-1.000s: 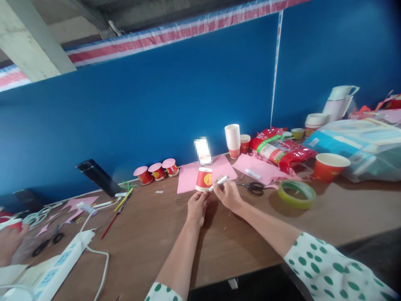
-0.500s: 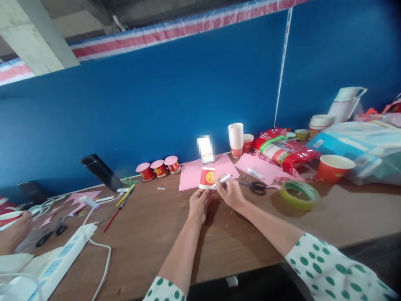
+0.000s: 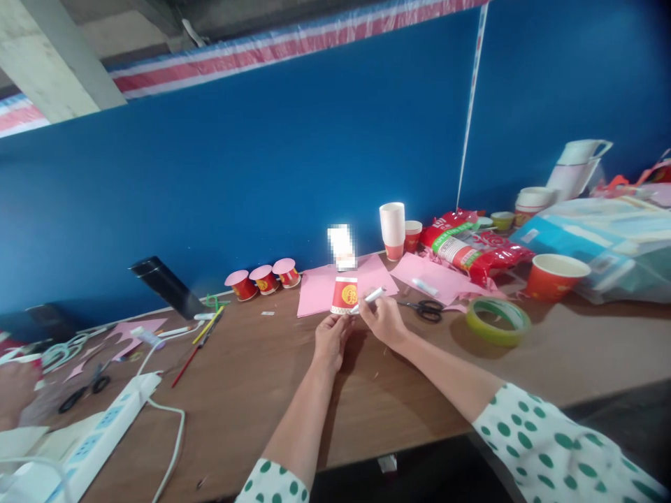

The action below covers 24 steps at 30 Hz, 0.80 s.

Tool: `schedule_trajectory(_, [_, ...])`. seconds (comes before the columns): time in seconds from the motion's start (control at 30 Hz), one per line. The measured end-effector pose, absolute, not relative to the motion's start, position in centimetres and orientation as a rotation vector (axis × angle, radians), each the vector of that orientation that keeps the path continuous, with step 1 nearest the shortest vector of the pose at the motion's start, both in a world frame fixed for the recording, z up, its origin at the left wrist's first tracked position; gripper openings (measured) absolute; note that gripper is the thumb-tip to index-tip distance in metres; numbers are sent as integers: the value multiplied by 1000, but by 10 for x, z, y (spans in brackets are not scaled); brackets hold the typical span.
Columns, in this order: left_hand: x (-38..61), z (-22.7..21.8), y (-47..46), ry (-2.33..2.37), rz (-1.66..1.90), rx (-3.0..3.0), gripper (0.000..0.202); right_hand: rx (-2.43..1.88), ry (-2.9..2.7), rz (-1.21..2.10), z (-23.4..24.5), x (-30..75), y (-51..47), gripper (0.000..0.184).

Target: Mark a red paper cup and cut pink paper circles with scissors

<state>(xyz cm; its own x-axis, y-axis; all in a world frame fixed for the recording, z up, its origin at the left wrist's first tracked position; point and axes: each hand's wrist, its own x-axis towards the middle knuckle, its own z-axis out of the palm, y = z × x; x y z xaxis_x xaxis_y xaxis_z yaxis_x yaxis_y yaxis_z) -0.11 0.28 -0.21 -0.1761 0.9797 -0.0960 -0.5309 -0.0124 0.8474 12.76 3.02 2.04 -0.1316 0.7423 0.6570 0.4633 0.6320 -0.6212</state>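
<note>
My left hand is closed on the rim of an upside-down red paper cup with a yellow emblem, which stands on a pink paper sheet. My right hand pinches a white pen, whose tip touches the cup's lower right side. Black scissors lie just right of that hand.
Three upside-down red cups with pink tops stand at the back left. A green tape roll, an open red cup, stacked cups and red packets are to the right. A white power strip and another person's hand are at left.
Both hands, the cup and the pen keep their places on the table; only the camera view has shifted slightly.
</note>
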Motion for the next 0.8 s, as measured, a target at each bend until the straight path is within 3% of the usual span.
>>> schedule_trajectory(0.8, [-1, 2, 2, 952, 1508, 621, 20, -986, -1718, 295, 22, 130, 33, 16])
